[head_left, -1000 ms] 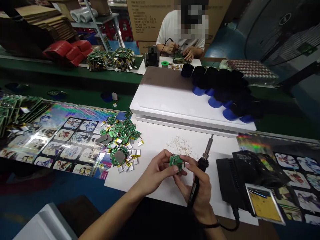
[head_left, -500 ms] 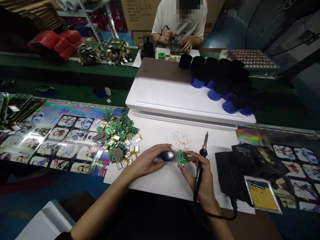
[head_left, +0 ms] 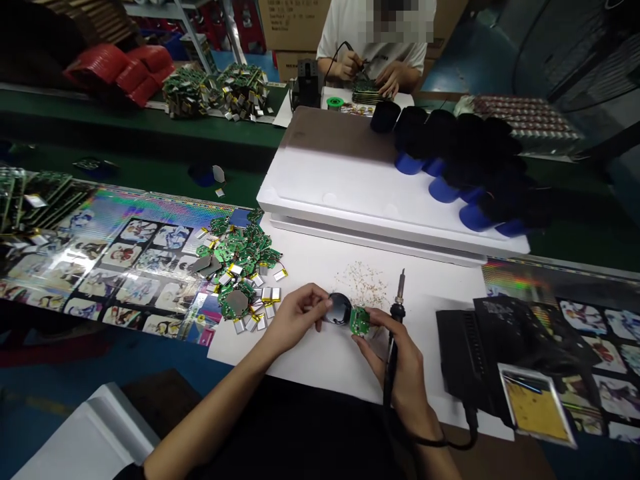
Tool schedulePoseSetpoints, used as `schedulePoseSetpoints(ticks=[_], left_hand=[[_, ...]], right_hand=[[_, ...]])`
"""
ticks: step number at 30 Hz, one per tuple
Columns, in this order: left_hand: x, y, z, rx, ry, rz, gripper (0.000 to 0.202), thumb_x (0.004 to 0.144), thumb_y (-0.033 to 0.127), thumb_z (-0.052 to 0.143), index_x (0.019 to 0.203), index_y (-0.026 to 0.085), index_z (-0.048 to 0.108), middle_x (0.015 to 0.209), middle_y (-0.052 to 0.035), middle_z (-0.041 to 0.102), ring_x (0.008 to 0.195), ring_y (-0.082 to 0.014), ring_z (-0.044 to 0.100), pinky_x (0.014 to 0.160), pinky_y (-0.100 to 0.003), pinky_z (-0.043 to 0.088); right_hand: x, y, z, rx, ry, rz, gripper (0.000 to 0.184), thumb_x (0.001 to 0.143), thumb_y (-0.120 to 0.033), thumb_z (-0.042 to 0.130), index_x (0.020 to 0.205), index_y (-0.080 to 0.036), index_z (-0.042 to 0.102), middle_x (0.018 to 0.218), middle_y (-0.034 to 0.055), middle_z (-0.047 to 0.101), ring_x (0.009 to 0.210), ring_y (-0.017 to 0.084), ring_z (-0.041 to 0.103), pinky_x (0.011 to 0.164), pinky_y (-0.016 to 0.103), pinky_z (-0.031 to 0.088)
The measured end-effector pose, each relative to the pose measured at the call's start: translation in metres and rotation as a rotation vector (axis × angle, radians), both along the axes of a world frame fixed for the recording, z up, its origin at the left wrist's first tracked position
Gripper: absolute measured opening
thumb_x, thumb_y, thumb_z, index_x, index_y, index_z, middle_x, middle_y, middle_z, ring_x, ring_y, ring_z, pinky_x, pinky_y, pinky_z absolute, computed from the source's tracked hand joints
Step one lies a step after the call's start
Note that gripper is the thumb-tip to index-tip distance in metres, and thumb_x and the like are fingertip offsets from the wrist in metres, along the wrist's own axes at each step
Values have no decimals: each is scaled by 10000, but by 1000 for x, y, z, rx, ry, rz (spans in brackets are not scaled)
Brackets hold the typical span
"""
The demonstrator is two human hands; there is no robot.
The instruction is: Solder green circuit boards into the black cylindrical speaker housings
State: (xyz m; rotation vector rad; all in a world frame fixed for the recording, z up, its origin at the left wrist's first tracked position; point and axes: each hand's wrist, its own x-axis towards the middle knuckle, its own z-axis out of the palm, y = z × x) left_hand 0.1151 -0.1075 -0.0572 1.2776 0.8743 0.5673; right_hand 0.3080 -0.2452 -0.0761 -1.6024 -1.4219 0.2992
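Observation:
In the head view my left hand (head_left: 299,319) pinches the left rim of a round, glossy dark housing (head_left: 339,309) just above the white work sheet. Between thumb and fingers of my right hand (head_left: 403,353) is a small green circuit board (head_left: 359,321), close against the housing's right side. The same right hand also keeps a soldering iron (head_left: 393,353) against the palm, its metal tip pointing up and away from me. Whether wires join board and housing cannot be made out. Left of my hands lies a pile of green circuit boards (head_left: 240,250) with silver battery cells (head_left: 271,294).
A white foam block (head_left: 325,173) carries several dark-and-blue cups (head_left: 443,190). Brownish crumbs (head_left: 367,283) lie on the sheet. At right stand a black soldering station (head_left: 460,360) and a tray with a yellow sponge (head_left: 537,407). Across the bench a co-worker (head_left: 375,60) handles boards.
My left hand has shifted from wrapping the housing to pinching its rim, and the housing has tilted so its dark round face shows more. The camera view has moved slightly.

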Motion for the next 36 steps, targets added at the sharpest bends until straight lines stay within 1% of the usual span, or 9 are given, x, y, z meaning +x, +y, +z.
schedulePoseSetpoints(ticks=[2, 5, 9, 12, 18, 22, 26, 30, 36], left_hand=[[3, -3, -1, -189, -115, -3, 418, 922, 553, 781, 899, 174, 605, 758, 25, 583, 641, -124, 642, 676, -269, 533], [7, -12, -4, -285, -190, -11, 469, 874, 566, 833, 886, 169, 584, 824, -2, 653, 740, -147, 692, 775, -296, 563], [8, -21, -8, -103, -126, 44, 413, 912, 556, 801, 940, 163, 678, 910, -40, 669, 802, -152, 655, 731, -268, 523], [7, -20, -8, 96, -74, 107, 361, 946, 524, 775, 980, 165, 762, 1061, -93, 691, 996, -201, 666, 821, -287, 521], [10, -17, -9, 14, -72, 35, 418, 974, 563, 725, 1072, 159, 772, 1019, -94, 769, 859, -180, 665, 757, -282, 500], [11, -17, -7, 89, -17, 16, 410, 994, 560, 696, 1042, 158, 758, 948, -77, 758, 848, -185, 662, 767, -289, 491], [10, -16, -2, 215, 29, -23, 316, 1045, 471, 646, 1050, 170, 743, 985, -79, 749, 854, -185, 662, 747, -288, 483], [9, -15, 5, 371, 48, -91, 217, 1071, 363, 620, 1041, 189, 746, 999, -68, 733, 869, -170, 647, 729, -271, 464], [9, -17, 10, 450, 28, -146, 185, 1084, 325, 602, 1069, 203, 740, 1054, -81, 729, 997, -196, 684, 877, -303, 522]], right_hand=[[-4, 3, 3, 13, -19, 33, 499, 919, -180, 804, 1372, -260, 610, 1286, 88, 757, 1196, 260, 768, 1051, 428, 659], [-9, 9, 7, 16, -65, 65, 489, 935, -168, 783, 1382, -265, 608, 1318, 102, 745, 1213, 267, 755, 1028, 436, 667], [-8, 14, 11, 26, -124, 82, 502, 949, -157, 766, 1407, -260, 589, 1335, 119, 729, 1199, 268, 745, 995, 443, 668], [-6, 16, 13, 29, -149, 88, 500, 935, -163, 788, 1388, -268, 603, 1214, 87, 760, 1085, 260, 748, 922, 432, 668], [-4, 22, 15, 49, -208, 123, 506, 938, -140, 774, 1394, -293, 615, 1164, 65, 788, 1025, 271, 702, 859, 442, 638], [-3, 24, 15, 45, -206, 127, 509, 935, -146, 776, 1393, -298, 613, 1208, 71, 788, 1082, 280, 706, 914, 474, 622], [-5, 21, 17, 24, -36, 123, 459, 929, -137, 768, 1335, -284, 611, 1252, 74, 772, 1164, 263, 718, 1003, 473, 611], [-10, 24, 22, 68, 186, -6, 344, 925, -134, 763, 1207, -279, 630, 1093, 28, 768, 1086, 211, 753, 1011, 412, 620], [-17, 32, 22, 61, 359, -40, 274, 932, -179, 773, 1151, -279, 644, 1016, 8, 746, 993, 190, 783, 960, 379, 643]])
